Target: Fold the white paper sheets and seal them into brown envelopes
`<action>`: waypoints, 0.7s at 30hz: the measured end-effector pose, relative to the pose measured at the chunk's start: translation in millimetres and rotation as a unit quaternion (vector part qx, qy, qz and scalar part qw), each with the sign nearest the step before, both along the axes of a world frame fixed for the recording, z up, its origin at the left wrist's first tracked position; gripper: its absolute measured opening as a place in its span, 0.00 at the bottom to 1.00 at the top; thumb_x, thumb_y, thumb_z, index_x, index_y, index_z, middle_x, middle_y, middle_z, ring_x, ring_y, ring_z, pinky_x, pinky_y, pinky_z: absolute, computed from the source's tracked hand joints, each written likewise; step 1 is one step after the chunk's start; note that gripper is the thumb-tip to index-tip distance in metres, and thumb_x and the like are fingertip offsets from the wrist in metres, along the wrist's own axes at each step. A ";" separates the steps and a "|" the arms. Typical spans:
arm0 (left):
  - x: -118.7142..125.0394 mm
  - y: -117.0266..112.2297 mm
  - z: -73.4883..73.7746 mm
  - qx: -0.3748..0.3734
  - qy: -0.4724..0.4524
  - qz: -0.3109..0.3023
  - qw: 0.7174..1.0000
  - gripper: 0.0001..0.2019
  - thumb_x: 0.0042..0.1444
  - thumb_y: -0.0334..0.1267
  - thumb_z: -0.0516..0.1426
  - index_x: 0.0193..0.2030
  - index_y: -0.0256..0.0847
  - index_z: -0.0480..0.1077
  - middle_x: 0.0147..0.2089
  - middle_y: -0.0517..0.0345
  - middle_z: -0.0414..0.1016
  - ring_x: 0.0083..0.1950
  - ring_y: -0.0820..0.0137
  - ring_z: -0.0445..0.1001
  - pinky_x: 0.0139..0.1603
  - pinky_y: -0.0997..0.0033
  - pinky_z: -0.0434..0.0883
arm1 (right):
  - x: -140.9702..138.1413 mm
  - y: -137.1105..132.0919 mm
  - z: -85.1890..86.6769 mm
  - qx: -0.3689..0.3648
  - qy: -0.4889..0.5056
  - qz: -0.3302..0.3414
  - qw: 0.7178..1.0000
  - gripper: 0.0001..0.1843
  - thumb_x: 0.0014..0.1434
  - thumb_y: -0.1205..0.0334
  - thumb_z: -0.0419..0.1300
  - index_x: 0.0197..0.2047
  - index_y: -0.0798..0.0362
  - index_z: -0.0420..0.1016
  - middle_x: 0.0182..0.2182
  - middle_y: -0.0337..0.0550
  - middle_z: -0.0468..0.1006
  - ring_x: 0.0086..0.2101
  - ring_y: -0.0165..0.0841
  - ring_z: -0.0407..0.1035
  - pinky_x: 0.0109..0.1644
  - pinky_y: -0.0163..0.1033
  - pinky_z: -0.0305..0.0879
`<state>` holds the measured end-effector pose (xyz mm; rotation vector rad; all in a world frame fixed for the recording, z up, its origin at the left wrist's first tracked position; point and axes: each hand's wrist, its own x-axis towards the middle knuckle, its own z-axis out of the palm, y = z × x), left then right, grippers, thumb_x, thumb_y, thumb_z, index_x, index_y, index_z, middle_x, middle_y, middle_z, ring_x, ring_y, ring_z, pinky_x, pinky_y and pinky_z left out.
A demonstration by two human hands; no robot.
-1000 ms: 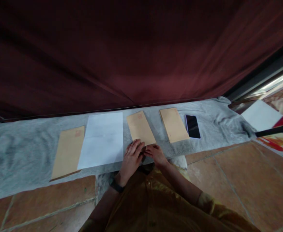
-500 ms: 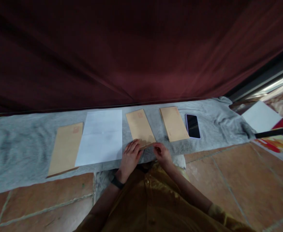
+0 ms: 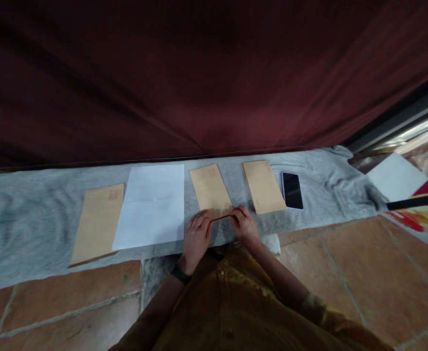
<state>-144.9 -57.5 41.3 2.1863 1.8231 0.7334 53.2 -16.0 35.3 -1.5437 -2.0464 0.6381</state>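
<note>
A brown paper envelope (image 3: pixel 211 187) with a red printed mark lies slanted on the grey cloth before me. My left hand (image 3: pixel 198 233) grips its near left corner, fingers on top. At the near right corner my right hand (image 3: pixel 243 224) pinches the paper, fingers curled over it. Between the hands the near edge shows as a thin dark line, lifted slightly. Left of the envelope lies a white paper sheet (image 3: pixel 151 204) with a faint crosswise crease. Farther left is another brown envelope (image 3: pixel 98 222). A stack of brown envelopes (image 3: pixel 264 187) rests to the right.
A phone (image 3: pixel 292 190) with a pale purple edge lies right of the stack. The grey cloth (image 3: pixel 327 185) covers a narrow bench-like surface against a dark red curtain (image 3: pixel 199 87). Tiled floor (image 3: pixel 331 273) shows in front. White paper (image 3: pixel 397 176) and a colourful printed sheet (image 3: pixel 422 222) are at far right.
My right hand has moved slightly up, its fingers now over the envelope's near right corner. The near edge, earlier showing a narrow flap, now appears as a thin line. My left hand stays put.
</note>
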 end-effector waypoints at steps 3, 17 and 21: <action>1.7 0.9 -0.3 0.016 0.011 0.008 1.000 0.09 0.67 0.32 0.52 0.47 0.41 0.74 0.58 0.50 0.78 0.59 0.59 0.74 0.62 0.54 0.71 | -0.6 2.7 -0.4 0.011 -0.027 -0.004 1.000 0.05 0.68 0.64 0.57 0.41 0.51 0.75 0.42 0.47 0.75 0.44 0.36 0.72 0.53 0.38 0.69; 2.5 4.0 -3.2 0.017 0.032 0.020 0.999 0.14 0.65 0.29 0.52 0.54 0.38 0.72 0.57 0.48 0.78 0.57 0.59 0.75 0.59 0.54 0.72 | -10.4 14.2 13.0 -0.027 -0.121 -0.045 0.991 0.02 0.66 0.62 0.59 0.39 0.50 0.70 0.41 0.46 0.76 0.41 0.36 0.73 0.43 0.36 0.67; 1.5 3.8 0.6 0.027 0.056 0.008 0.998 0.15 0.65 0.28 0.52 0.55 0.38 0.72 0.58 0.48 0.78 0.58 0.58 0.75 0.60 0.53 0.72 | -10.8 14.5 15.4 -0.040 -0.119 -0.051 0.991 0.03 0.66 0.61 0.59 0.42 0.50 0.70 0.43 0.46 0.76 0.41 0.36 0.74 0.42 0.36 0.67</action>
